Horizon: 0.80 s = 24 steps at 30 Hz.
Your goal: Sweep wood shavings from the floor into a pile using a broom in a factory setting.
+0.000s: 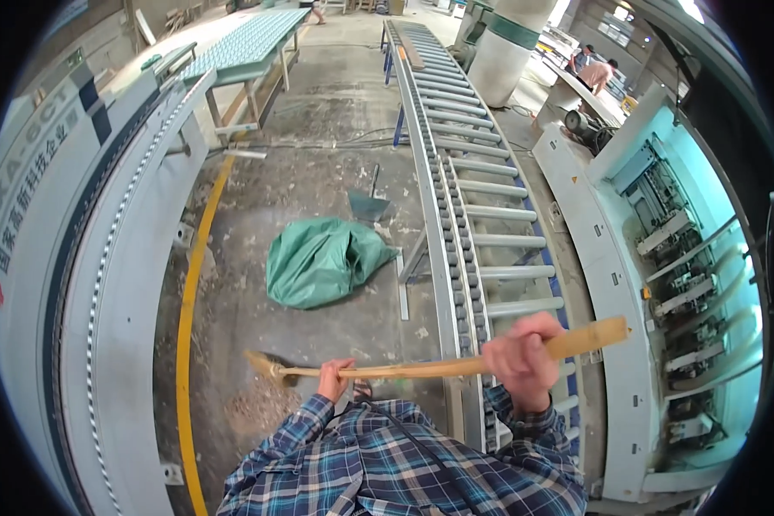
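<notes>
A broom with a long wooden handle [421, 371] slants across in front of me, its upper end close to the camera on the right. My right hand [525, 354] is closed round the handle near that upper end. Lower down, my left hand [335, 378] wraps round the shaft, closer to the bristles. The broom head [264, 366] is at the far left end, beside a scatter of wood chips and dust [262, 409] on the concrete floor. I cannot tell whether the bristles touch the floor.
A bulging green sack [318, 268] lies ahead, with a dustpan [369, 205] behind it. The roller conveyor [509, 273] runs along my right, beside an open machine [615, 284]. A long grey machine [138, 284] and yellow floor line [188, 318] flank my left. People [595, 76] work far right.
</notes>
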Motion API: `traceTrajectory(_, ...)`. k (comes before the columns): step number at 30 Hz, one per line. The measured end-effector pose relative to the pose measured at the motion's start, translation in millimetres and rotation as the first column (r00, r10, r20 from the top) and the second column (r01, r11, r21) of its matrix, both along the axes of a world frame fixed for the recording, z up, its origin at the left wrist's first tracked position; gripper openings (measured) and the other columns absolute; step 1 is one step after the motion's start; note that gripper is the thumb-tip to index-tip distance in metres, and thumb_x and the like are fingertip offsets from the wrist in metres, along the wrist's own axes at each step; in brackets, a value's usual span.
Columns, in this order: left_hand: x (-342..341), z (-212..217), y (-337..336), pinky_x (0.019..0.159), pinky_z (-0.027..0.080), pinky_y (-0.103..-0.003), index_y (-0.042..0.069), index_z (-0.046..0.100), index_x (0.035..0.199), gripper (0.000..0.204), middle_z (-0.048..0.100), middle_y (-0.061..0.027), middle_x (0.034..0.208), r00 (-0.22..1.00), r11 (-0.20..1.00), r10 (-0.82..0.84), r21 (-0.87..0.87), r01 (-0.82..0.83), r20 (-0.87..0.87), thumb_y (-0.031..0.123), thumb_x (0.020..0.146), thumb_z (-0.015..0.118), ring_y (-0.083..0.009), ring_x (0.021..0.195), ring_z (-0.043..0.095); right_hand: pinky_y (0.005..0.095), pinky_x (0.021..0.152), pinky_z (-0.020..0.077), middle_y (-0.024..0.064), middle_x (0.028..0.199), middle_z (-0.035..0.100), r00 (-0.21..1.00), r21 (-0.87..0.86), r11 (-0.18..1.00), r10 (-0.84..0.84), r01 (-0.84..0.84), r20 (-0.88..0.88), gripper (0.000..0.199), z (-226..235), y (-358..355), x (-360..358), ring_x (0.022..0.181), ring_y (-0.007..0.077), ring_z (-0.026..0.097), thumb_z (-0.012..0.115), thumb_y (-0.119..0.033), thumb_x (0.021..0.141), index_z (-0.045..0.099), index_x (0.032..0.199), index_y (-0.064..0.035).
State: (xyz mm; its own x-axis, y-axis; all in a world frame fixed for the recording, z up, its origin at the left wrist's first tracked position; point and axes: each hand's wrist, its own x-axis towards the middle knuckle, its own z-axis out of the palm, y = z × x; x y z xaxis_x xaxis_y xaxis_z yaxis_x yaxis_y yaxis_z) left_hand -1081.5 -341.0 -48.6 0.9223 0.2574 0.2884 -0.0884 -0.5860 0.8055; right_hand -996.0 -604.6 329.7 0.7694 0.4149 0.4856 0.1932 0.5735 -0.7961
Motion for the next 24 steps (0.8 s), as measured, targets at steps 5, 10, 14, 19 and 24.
traceTrajectory(5, 65, 62, 49, 0.068, 0.047, -0.038, 0.008, 0.067, 0.101, 0.023, 0.065, -0.0138, 0.078, 0.999, 0.998, -0.016, 0.068, 0.013, 0.038, 0.004, 0.079, 0.061, -0.0291, 0.072, 0.061, 0.0279, 0.037, 0.0272, -0.0060, 0.048, 0.028, 0.991, 0.137, 0.988, 0.050, -0.068, 0.127, 0.023, 17, 7, 49, 0.035, 0.0062, 0.028, 0.044, -0.023, 0.098, 0.045, 0.103, -0.0010)
traceTrajectory(10, 153, 94, 118, 0.075, 0.044, -0.039, 0.006, 0.066, 0.097, 0.025, 0.066, -0.0135, 0.083, 0.993, 0.968, -0.103, 0.235, 0.088, 0.051, 0.000, 0.073, 0.059, -0.0300, 0.082, 0.062, 0.0313, 0.062, 0.0433, 0.0000, 0.071, 0.047, 0.959, -0.041, 0.963, -0.270, 0.267, -0.091, 0.033, 9, 46, 104, 0.064, 0.0155, 0.052, 0.054, -0.031, 0.093, 0.055, 0.111, -0.0029)
traceTrajectory(14, 219, 59, 186, 0.075, 0.048, -0.043, 0.006, 0.065, 0.097, 0.029, 0.067, -0.0162, 0.087, 0.966, 0.920, -0.236, 0.296, 0.257, -0.105, -0.001, 0.070, 0.059, -0.0355, 0.083, 0.063, 0.0299, 0.080, 0.0448, 0.0049, 0.083, 0.055, 0.971, -0.853, 0.486, 0.033, 0.191, 0.236, 0.040, -86, 64, 124, 0.082, 0.0174, 0.056, 0.061, -0.023, 0.089, 0.053, 0.121, 0.0010)
traceTrajectory(19, 279, -13, 249, 0.075, 0.050, -0.046, 0.010, 0.069, 0.095, 0.031, 0.065, -0.0201, 0.083, 0.859, 0.826, -0.416, 0.272, 0.494, -0.297, 0.002, 0.066, 0.059, -0.0378, 0.080, 0.062, 0.0314, 0.075, 0.0469, 0.0106, 0.093, 0.062, 0.970, -0.724, 0.690, 0.158, 0.025, 0.185, 0.028, -64, 183, 156, 0.082, 0.0206, 0.060, 0.062, -0.016, 0.088, 0.062, 0.113, -0.0009)
traceTrajectory(24, 318, -40, 259, 0.074, 0.050, -0.046, 0.014, 0.069, 0.101, 0.031, 0.065, -0.0174, 0.080, 0.627, 0.624, -0.623, 0.187, 0.759, -0.467, 0.008, 0.071, 0.061, -0.0374, 0.079, 0.062, 0.0455, 0.081, 0.0442, 0.0201, 0.106, 0.059, 0.945, -0.947, 0.098, 0.089, 0.306, 0.314, 0.053, -136, 271, 236, 0.096, 0.0335, 0.058, 0.054, -0.038, 0.090, 0.047, 0.127, -0.0011)
